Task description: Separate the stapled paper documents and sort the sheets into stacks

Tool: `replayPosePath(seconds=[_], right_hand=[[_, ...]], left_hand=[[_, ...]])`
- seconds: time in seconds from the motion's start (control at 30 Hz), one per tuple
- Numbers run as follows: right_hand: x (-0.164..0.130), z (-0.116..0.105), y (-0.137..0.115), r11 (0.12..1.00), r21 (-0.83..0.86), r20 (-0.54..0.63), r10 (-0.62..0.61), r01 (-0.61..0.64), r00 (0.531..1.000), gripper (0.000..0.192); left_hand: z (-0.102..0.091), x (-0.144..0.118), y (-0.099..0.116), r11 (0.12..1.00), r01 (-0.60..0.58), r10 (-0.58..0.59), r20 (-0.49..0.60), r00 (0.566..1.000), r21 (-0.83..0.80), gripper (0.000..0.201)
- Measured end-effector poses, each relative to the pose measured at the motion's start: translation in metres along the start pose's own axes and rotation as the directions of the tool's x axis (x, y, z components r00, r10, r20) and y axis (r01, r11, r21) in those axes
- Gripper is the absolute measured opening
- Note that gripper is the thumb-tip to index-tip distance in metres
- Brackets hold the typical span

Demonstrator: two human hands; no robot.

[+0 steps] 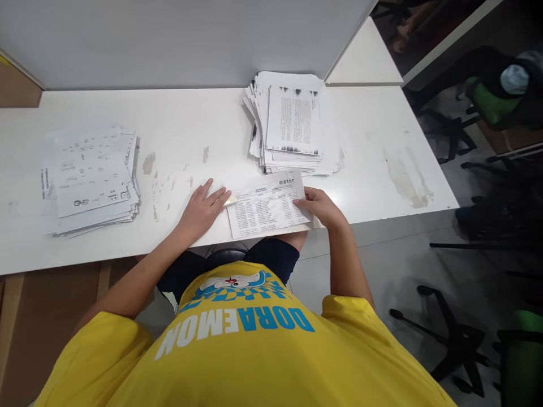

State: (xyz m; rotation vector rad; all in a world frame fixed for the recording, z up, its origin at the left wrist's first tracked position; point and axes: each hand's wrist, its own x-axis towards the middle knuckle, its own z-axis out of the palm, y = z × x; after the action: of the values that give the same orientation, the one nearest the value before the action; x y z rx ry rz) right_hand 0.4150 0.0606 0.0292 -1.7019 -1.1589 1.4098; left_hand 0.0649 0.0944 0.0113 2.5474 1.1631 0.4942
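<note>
A printed sheet [271,212], with a logo at its top and rows of small text, lies at the front edge of the white table [190,152]. My right hand [322,206] grips its right edge, with the thumb on top and the other fingers partly hidden. My left hand [201,212] rests on the tabletop at the sheet's left side, its fingers stretched out and apart. By its fingertips, at the sheet's left edge, is a small cream-coloured piece [230,200] that I cannot make out clearly.
An uneven stack of printed papers [292,121] stands behind the sheet, against the grey partition [182,45]. Another paper pile [93,181] is at the left. Worn patches [407,175] mark the tabletop. Office chairs [456,333] stand on the floor at the right.
</note>
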Motion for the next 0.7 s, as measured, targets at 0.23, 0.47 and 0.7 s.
replayPosePath(seconds=[0.23, 0.47, 0.7], right_hand=[[-0.006, -0.025, -0.038, 0.965, -0.214, -0.174, -0.191, 0.152, 0.966, 0.023], [0.079, -0.036, -0.034, 0.876, 0.079, -0.66, -0.311, 0.475, 0.684, 0.031], [0.135, 0.0, -0.02, 0.837, 0.399, -0.676, -0.006, 0.374, 0.737, 0.033]], left_hand=[[0.005, -0.004, 0.001, 0.998, 0.01, -0.005, -0.074, 0.997, 0.064, 0.043], [0.009, -0.003, 0.003, 0.998, 0.021, -0.015, -0.103, 0.995, 0.055, 0.045], [0.003, -0.019, 0.024, 0.983, 0.079, -0.07, -0.061, 0.996, 0.163, 0.05]])
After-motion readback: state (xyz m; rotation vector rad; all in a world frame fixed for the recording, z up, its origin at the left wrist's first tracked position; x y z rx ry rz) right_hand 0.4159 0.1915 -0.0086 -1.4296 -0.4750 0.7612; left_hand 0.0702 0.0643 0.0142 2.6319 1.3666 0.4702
